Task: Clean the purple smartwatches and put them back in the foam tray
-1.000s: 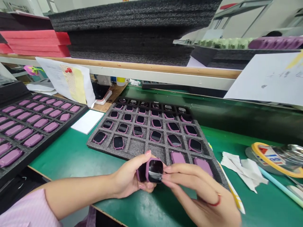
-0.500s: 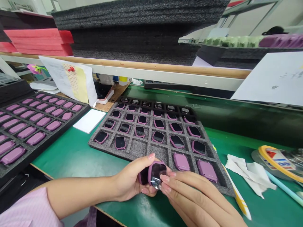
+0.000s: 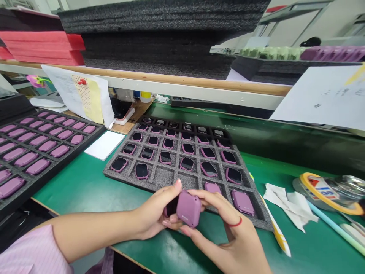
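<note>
My left hand [image 3: 151, 217] is closed around a purple smartwatch case, its dark screen [image 3: 170, 209] partly hidden behind the fingers. Just in front of it, a second purple watch case [image 3: 188, 209] shows its plain back, pinched at top and bottom by my right hand [image 3: 236, 239]. The left fingertips also reach this second case. Beyond both hands lies a grey foam tray [image 3: 167, 175] with several purple watch cases in its compartments. Most lie with dark screens up, while a case [image 3: 242, 201] near the front right corner lies back up.
Another foam tray [image 3: 97, 134] of purple cases sits at left, beside a white paper pad [image 3: 105, 145]. At right are a yellow-and-white pen-like tool [image 3: 281, 239], crumpled tissue [image 3: 288, 205] and a jar with an orange ring [image 3: 310, 190]. A shelf edge [image 3: 199, 88] crosses above.
The front watch case has turned from screen side to back side. My right hand has shifted from fingers over its screen to a pinch at its edges. The view has moved slightly.
</note>
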